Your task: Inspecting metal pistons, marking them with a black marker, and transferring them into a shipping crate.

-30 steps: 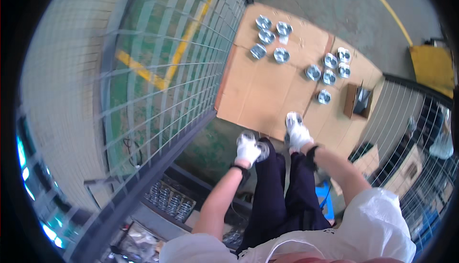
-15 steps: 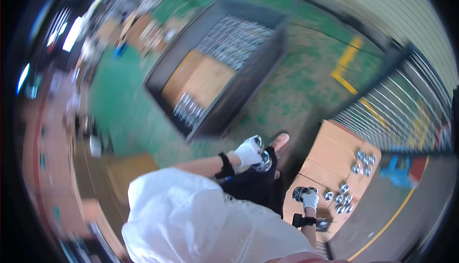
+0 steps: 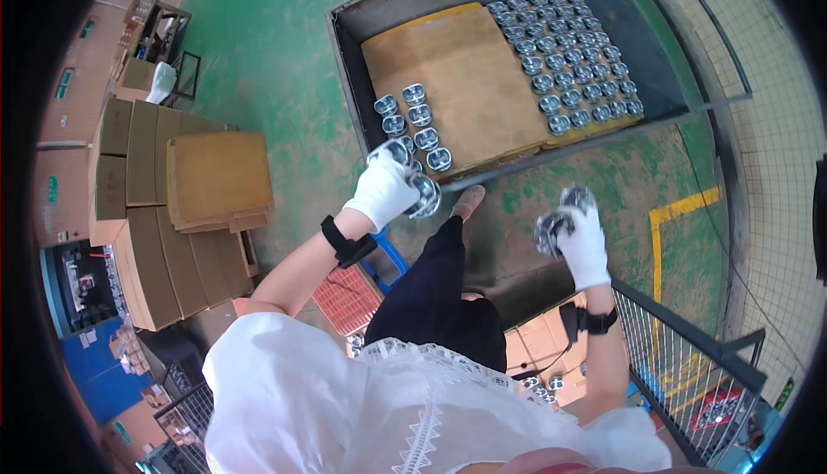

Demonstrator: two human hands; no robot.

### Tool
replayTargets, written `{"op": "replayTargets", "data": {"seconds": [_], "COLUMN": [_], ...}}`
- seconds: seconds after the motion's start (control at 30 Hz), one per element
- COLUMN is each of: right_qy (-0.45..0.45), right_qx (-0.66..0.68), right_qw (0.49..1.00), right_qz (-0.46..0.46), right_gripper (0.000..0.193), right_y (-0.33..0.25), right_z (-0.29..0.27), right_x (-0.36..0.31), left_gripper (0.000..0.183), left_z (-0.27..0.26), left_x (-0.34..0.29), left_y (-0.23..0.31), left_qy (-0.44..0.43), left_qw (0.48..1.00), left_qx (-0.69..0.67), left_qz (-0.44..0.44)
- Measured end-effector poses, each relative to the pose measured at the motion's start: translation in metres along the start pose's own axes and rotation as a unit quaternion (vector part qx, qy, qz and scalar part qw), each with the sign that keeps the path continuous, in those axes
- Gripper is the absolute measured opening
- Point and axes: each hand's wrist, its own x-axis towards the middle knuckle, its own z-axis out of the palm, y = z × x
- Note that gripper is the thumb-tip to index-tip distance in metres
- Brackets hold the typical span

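My left hand (image 3: 381, 192), in a white glove, grips a pair of shiny metal pistons (image 3: 425, 197) over the near left edge of a dark metal bin (image 3: 551, 154). Beside that hand, a small group of pistons (image 3: 419, 115) stands on a brown board (image 3: 461, 86) inside the bin. My right hand (image 3: 585, 248), also gloved, is closed around two more pistons (image 3: 550, 233), held above the floor in front of the bin. Tight rows of pistons (image 3: 571, 78) fill the board's right side.
Cardboard with several pistons (image 3: 541, 386) lies behind my right arm, next to a barred metal rack (image 3: 663, 345). Stacked cartons (image 3: 146, 164) topped by brown sheets (image 3: 220, 177) stand at left. A red crate (image 3: 345, 297) sits near my left leg.
My body has turned toward the bin, which now lies straight ahead. My right hand has risen off the cardboard with pistons in it; my left hand has moved to the bin's edge.
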Motion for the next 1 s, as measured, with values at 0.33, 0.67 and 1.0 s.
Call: {"op": "replayTargets", "data": {"seconds": [0.33, 0.67, 1.0], "right_qy": [-0.272, -0.375, -0.307], "right_qx": [-0.200, -0.102, -0.095], "right_qw": [0.936, 0.921, 0.947], "right_qz": [-0.097, -0.029, -0.020], "right_gripper": [0.029, 0.030, 0.022], "right_y": [-0.017, 0.021, -0.002], "right_z": [0.222, 0.359, 0.279], "right_x": [0.301, 0.300, 0.273], "left_gripper": [0.049, 0.021, 0.023], "left_z": [0.186, 0.309, 0.241], "left_x": [0.234, 0.250, 0.227], "left_y": [-0.032, -0.041, -0.013], "left_qy": [-0.163, -0.120, -0.081], "left_qw": [0.954, 0.984, 0.990], "left_qx": [0.247, 0.072, -0.119], "left_qz": [0.047, -0.114, 0.005]}}
